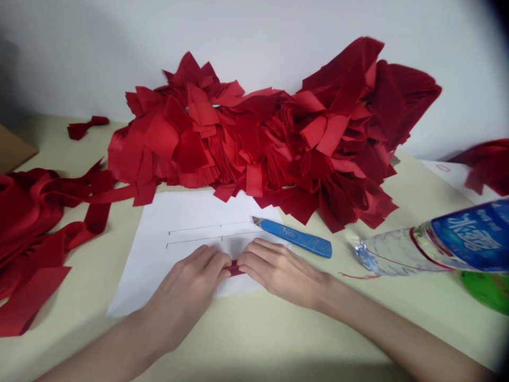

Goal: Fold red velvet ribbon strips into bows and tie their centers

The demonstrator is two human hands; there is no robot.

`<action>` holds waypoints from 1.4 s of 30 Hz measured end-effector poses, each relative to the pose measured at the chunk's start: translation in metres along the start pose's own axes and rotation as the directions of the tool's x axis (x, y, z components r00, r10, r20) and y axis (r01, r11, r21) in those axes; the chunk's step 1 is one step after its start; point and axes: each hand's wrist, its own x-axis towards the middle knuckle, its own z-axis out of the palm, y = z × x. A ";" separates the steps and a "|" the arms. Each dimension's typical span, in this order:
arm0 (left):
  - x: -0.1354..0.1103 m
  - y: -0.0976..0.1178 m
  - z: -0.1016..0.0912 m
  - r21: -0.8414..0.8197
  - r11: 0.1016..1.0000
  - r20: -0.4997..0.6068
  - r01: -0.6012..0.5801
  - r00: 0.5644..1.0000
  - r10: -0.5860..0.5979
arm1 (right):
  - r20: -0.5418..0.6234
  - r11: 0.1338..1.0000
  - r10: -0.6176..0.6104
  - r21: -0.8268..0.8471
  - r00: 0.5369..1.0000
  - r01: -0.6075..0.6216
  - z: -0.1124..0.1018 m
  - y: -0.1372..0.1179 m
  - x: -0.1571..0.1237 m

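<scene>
Watching from across the room, and the action's all at the bottom middle of the frame. The left hand (185,289) and right hand (278,273) meet fingertip to fingertip, and the grip on both sides is closed tight on a small red fabric strip (234,270), mostly hidden, so I can't tell how it's folded. That's sitting on a white sheet (139,281) with two ruled black lines (194,236), on a pale counter (91,276).

Biggest worry for me is the blue utility knife (296,239) just above the right hand, with its blade out and pointing at the sheet. One careless reach and that's a cut finger. The huge pile of red fabric scraps (254,138) also overhangs the top of the sheet, so a bump could slide pieces onto the work. The clear plastic bottle (413,249) at the right looks like it's on its side, so a knock could roll it toward the knife. A loose pinch could also drop that little strip.
</scene>
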 end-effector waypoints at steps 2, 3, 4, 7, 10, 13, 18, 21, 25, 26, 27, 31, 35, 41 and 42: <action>0.001 -0.003 -0.001 -0.095 0.995 0.000 0.027 1.000 -0.027 | -0.002 1.000 -0.014 -0.022 1.000 0.014 0.000 0.000 0.001; 0.001 -0.004 -0.002 -0.137 0.990 0.014 0.032 0.999 -0.030 | -0.003 0.999 -0.023 -0.042 1.000 0.023 0.000 0.000 0.001; 0.002 -0.006 -0.003 -0.169 0.985 0.028 0.025 0.999 -0.021 | -0.002 0.997 -0.036 -0.065 0.999 0.035 -0.001 0.000 0.001; 0.003 -0.010 -0.005 -0.181 0.983 0.031 -0.040 0.998 0.047 | 0.002 0.989 -0.086 -0.120 0.996 0.086 -0.003 0.001 0.000; 0.002 -0.010 -0.007 -0.067 0.985 0.034 -0.159 0.986 0.162 | 0.006 0.982 -0.151 -0.115 0.989 0.151 -0.005 0.003 -0.002; -0.001 -0.010 -0.009 0.105 0.952 0.109 -0.286 0.955 0.275 | 0.009 0.975 -0.196 -0.108 0.981 0.196 -0.008 0.005 -0.004; -0.007 -0.010 -0.009 0.361 0.816 0.217 -0.451 0.892 0.396 | 0.041 0.964 -0.206 -0.161 0.978 0.210 -0.012 0.002 -0.007; -0.008 -0.009 -0.007 0.412 0.785 0.227 -0.461 0.887 0.402 | 0.034 0.974 -0.176 -0.141 0.984 0.179 -0.012 0.000 -0.007; -0.007 -0.003 -0.005 0.481 0.740 0.229 -0.471 0.882 0.412 | 0.012 0.992 -0.121 -0.047 0.993 0.121 -0.011 -0.002 -0.005; -0.007 -0.002 -0.005 0.502 0.726 0.223 -0.470 0.882 0.416 | 0.014 0.993 -0.110 -0.027 0.994 0.111 -0.011 -0.002 -0.004; -0.006 -0.001 -0.004 0.522 0.714 0.214 -0.467 0.882 0.420 | 0.016 0.995 -0.101 -0.013 0.995 0.101 -0.011 -0.002 -0.003; -0.002 -0.002 -0.003 0.535 0.715 0.181 -0.450 0.888 0.423 | 0.010 0.997 -0.069 -0.021 0.998 0.069 -0.013 -0.003 0.003; 0.001 -0.005 -0.003 0.494 0.760 0.133 -0.421 0.901 0.413 | 0.010 0.996 -0.042 -0.073 0.999 0.042 -0.011 -0.005 0.006; 0.002 -0.004 -0.005 0.492 0.768 0.116 -0.410 0.905 0.409 | -0.007 0.946 -0.137 -0.296 0.991 0.129 -0.007 -0.008 0.005; 0.002 -0.004 -0.006 0.490 0.768 0.123 -0.413 0.905 0.407 | -0.013 0.937 -0.161 -0.317 0.987 0.149 -0.006 -0.008 0.004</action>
